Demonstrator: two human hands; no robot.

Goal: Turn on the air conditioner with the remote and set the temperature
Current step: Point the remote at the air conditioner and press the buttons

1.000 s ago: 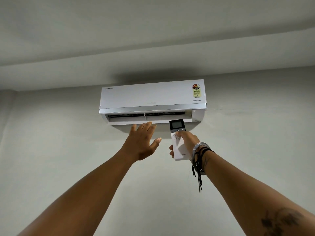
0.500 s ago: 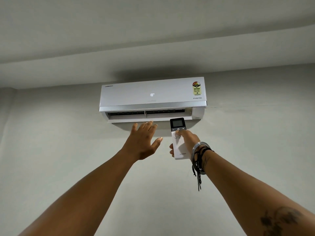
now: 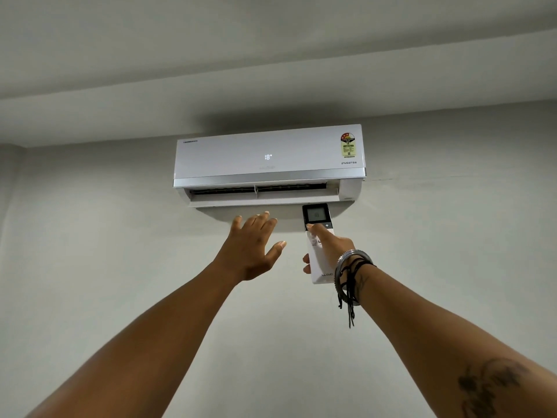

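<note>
Remote (image 3: 320, 257): slim rigid plastic, likely light; right hand (image 3: 334, 248) wraps lower body, thumb on keys. Left hand (image 3: 250, 248) spread, empty, below air conditioner (image 3: 241, 158).

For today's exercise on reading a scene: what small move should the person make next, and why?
Probably press the thumb down on the remote to change the temperature: the air conditioner already shows 18, and the right hand has its thumb beside the plus key.

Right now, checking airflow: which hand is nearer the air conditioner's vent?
Left. The left hand is spread open just below the vent; the right hand holds the remote lower, toward its right end.
</note>
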